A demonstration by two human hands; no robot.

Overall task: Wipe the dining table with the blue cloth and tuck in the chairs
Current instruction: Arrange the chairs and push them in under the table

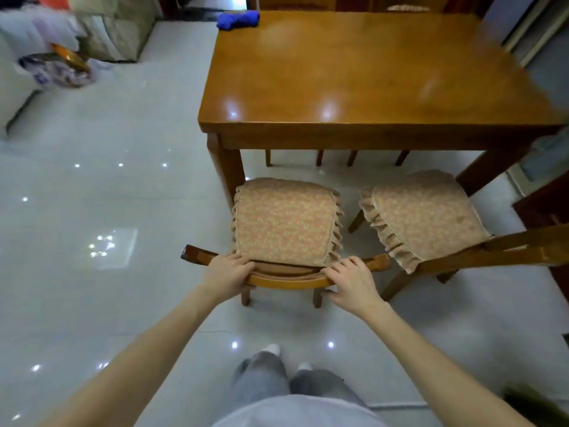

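Note:
A glossy wooden dining table point(369, 81) fills the upper middle of the head view. A crumpled blue cloth point(238, 20) lies on its far left corner. In front of the table's near edge stands a wooden chair point(286, 223) with a floral cushion, its seat clear of the tabletop. My left hand point(228, 274) and my right hand point(351, 283) both grip the curved top rail of its backrest. A second cushioned chair point(425, 217) stands to the right, turned at an angle, also out from under the table.
Legs of chairs point(320, 157) on the far side show beneath the table. Shiny white tile floor point(107, 195) spreads to the left. A blue-and-white bag point(58, 70) and a covered box sit at the far left. Dark wood furniture stands at the right edge.

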